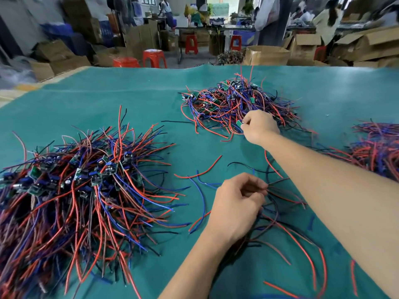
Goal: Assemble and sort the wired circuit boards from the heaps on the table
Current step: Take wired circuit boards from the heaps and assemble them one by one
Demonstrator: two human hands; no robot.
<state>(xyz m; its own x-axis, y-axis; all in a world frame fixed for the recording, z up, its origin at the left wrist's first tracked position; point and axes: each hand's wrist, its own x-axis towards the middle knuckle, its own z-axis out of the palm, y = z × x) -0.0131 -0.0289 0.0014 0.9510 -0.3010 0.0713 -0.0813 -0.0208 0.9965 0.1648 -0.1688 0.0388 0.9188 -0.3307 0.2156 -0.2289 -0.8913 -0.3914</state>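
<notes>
The table (108, 93) wears a teal cover. At nine o'clock, the heap of wired boards (86, 186) tangles red, blue and black wires around green and blue boards. At one o'clock, the second heap (233, 100) shows the same colours. Red plastic stools (154, 58) stand at twelve o'clock, beside brown cardboard boxes (267, 55).

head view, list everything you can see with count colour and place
table: one, teal cover, fills the near view
heaps of wired boards: three, red, blue and black wires; left heap, far heap, right-edge heap
loose wires: several, red, blue, black, near centre
small board: one, green, at the far heap's near edge
stools: about five, red, behind the table
cardboard boxes: many, brown, on the floor beyond
right hand: pinches the small board
left hand: grips a bunch of loose wires
</notes>
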